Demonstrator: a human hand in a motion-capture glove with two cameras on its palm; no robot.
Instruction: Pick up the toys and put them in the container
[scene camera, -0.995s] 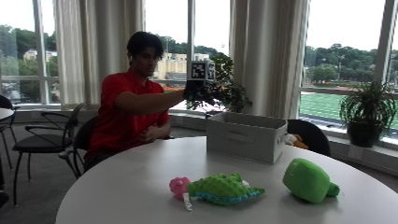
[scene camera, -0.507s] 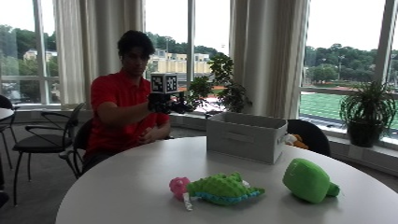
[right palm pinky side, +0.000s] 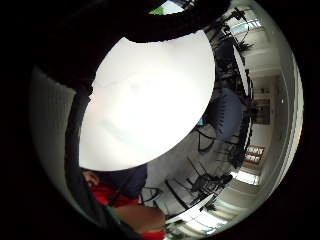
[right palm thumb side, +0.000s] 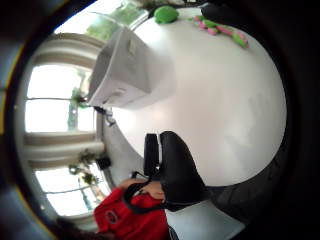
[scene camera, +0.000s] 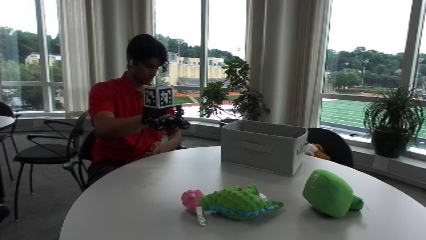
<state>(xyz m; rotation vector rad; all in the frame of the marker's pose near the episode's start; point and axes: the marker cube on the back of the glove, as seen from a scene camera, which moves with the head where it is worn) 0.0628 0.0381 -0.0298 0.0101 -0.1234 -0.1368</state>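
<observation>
Evidently between grabs, the gloved right hand is raised near the person's chest holding nothing, finger posture unreadable, well short of the green plush crocodile and green plush turtle lying on the round white table beyond the grey fabric bin.

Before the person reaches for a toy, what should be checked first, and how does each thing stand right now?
1. Gloved right hand free of any toy: ok, raised in front of the chest, away from the toys.
2. Green crocodile toy within reach on the table: ok, lying flat.
3. Green turtle toy unobstructed: ok, beside the crocodile.
4. Grey container open on top: ok, upright on the table.
5. Room inside the container: cannot tell, its inside is hidden.
6. Fingers ready to grasp: cannot tell.
</observation>
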